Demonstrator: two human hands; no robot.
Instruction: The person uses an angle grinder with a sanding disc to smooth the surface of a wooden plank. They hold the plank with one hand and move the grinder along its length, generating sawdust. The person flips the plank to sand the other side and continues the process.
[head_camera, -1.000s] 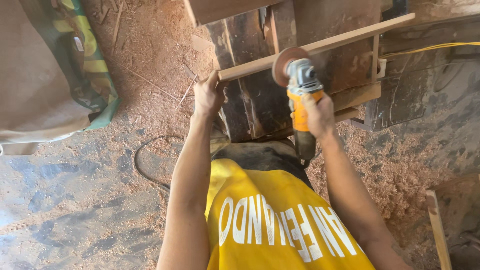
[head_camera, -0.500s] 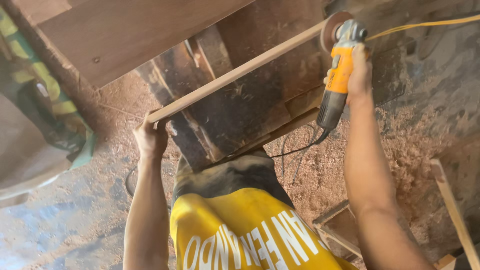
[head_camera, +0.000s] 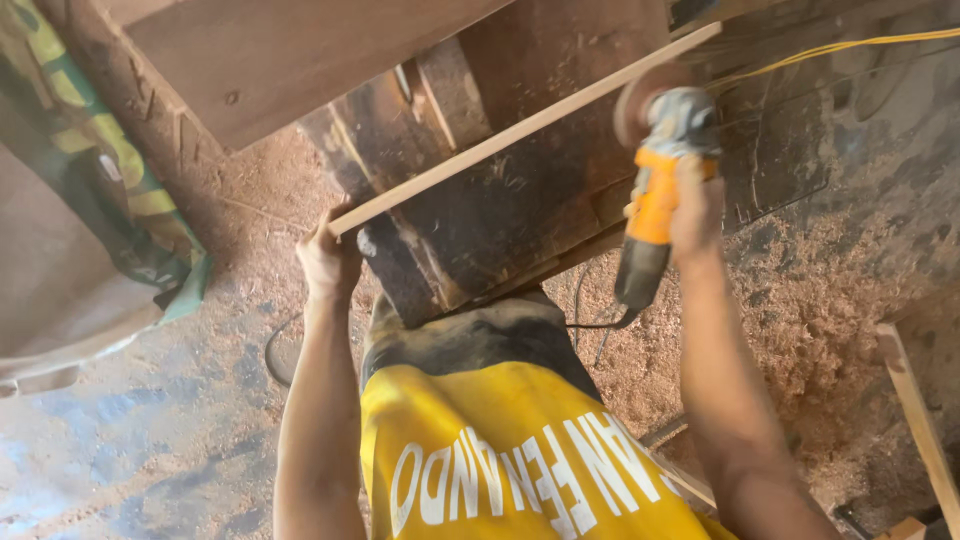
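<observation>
Single head-worn view, looking steeply down, close over workbench (head_camera: 520, 210), sawdust floor (head_camera: 180, 440)

We see an orange grinder (head_camera: 655, 205) with a grey metal head and black tail, a pale tan wooden strip (head_camera: 520, 130), dark brown blackened timber (head_camera: 520, 215), reddish sawdust (head_camera: 810, 320), a thin yellow cable (head_camera: 850, 45), our yellow shirt (head_camera: 500, 440) lettered in white, and green-and-yellow striped cloth (head_camera: 120, 170).

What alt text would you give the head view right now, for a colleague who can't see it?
A person's right hand holds an orange angle grinder with its disc against a long thin wooden strip, while the left hand grips the strip's near end. Below lie a dark workbench and a sawdust-covered floor.
</observation>
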